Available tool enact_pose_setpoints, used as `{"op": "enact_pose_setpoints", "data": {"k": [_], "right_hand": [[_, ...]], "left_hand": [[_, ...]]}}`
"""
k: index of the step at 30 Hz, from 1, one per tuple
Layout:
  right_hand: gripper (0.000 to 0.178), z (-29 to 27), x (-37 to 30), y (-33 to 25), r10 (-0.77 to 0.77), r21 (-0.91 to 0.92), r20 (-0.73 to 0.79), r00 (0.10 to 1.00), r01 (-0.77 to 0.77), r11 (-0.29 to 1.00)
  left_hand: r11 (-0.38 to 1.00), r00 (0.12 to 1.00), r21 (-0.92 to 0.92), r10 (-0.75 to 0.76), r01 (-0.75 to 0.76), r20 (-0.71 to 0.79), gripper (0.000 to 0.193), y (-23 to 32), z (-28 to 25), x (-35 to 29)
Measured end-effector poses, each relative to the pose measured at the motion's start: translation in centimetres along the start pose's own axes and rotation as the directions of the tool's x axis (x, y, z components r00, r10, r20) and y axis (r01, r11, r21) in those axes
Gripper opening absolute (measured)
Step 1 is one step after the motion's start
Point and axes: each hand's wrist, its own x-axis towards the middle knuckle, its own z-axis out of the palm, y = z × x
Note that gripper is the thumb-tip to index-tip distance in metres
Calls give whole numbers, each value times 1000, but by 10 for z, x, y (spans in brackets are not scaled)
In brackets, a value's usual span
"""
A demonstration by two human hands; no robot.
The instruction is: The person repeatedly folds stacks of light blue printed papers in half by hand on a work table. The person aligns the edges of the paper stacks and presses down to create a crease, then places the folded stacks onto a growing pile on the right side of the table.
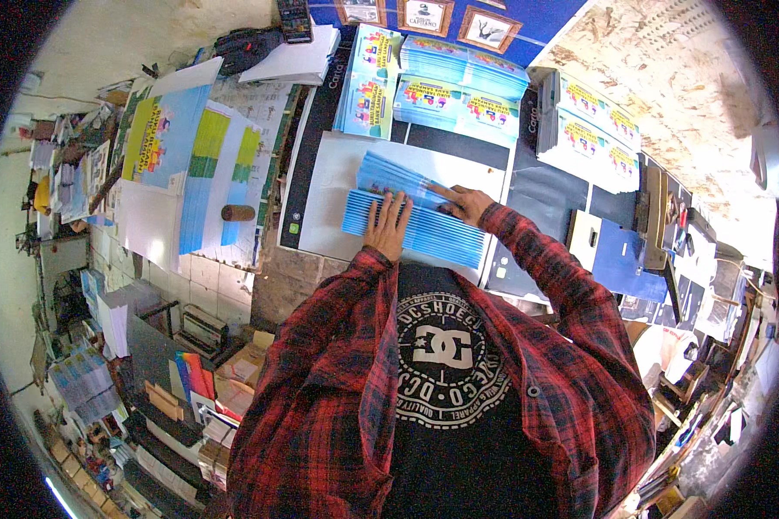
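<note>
A fanned row of light blue printed booklets or folded sheets (441, 238) lies on a white board, their edges overlapping like steps. Behind it, a second blue fanned part (385, 173) slants toward the right. My left hand (388, 227) rests on the left half of the fanned row, fingers spread and laid on the edges. At the right end, my right hand (466, 206) touches the blue sheets between the two parts, its index finger stretched leftward and the other fingers bent lower. What lies beneath those bent fingers is partly hidden.
Stacks of colourful printed booklets (460, 99) stand along the table's back, with another stack (593, 130) at right. The white board (325, 199) surrounds the work. Large printed sheets (160, 138) and a brown cylinder (238, 213) occupy the left table. A blue panel (623, 259) lies right.
</note>
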Motion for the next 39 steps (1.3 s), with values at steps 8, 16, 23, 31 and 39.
{"op": "enact_pose_setpoints", "data": {"k": [8, 16, 23, 31, 39], "right_hand": [[44, 11, 0, 17, -126, -46, 30, 992, 127, 991], [50, 12, -3, 15, -140, -57, 18, 990, 141, 988], [48, 13, -5, 9, -181, -137, -13, 983, 178, 974], [46, 20, 2, 26, -216, -119, -21, 976, 212, 970], [63, 13, -6, 8, -157, -121, -32, 987, 152, 981]], "left_hand": [[999, 999, 43, -5, 3, 43, 62, 1, -3, -1], [997, 998, 78, 2, -6, 61, 66, 3, -7, -2], [999, 1000, 34, -18, 17, 24, 66, 3, -5, -5], [1000, 996, 12, -21, 20, 92, 65, 3, -6, -4], [1000, 1000, 11, -6, 7, -19, 63, 2, 1, -5]]}}
